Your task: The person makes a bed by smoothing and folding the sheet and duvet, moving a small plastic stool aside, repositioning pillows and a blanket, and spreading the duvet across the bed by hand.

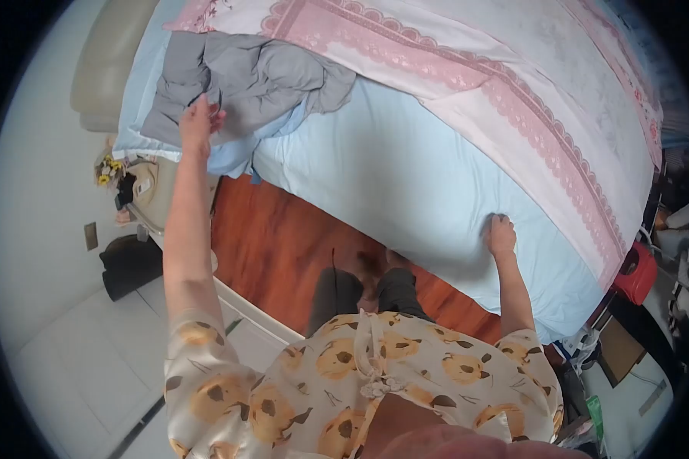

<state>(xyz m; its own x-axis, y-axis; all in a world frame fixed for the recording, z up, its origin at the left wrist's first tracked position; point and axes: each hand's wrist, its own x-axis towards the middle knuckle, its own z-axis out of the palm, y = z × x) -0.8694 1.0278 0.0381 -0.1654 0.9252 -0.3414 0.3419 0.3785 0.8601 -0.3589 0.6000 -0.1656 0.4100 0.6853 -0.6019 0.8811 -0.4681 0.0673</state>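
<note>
My left hand (pixel 200 125) reaches out over the grey quilt (pixel 260 80), which lies bunched at the upper left of the bed. Its fingers are loosely bent and apart, and I see nothing held in them. My right hand (pixel 500 235) rests at the near side of the bed, its fingers curled into the light blue sheet (pixel 390 161), with small creases around them. Across the far side lies a pink and white lace-patterned cover (pixel 505 84), its near edge folded back over the sheet.
A beige headboard (pixel 107 69) stands at the left. Below it, a nightstand (pixel 155 191) holds small items, with yellow flowers (pixel 109 170) nearby. The reddish wood floor (pixel 268 245) shows between me and the bed. A red bag-like object (pixel 635 275) sits past the bed's right end.
</note>
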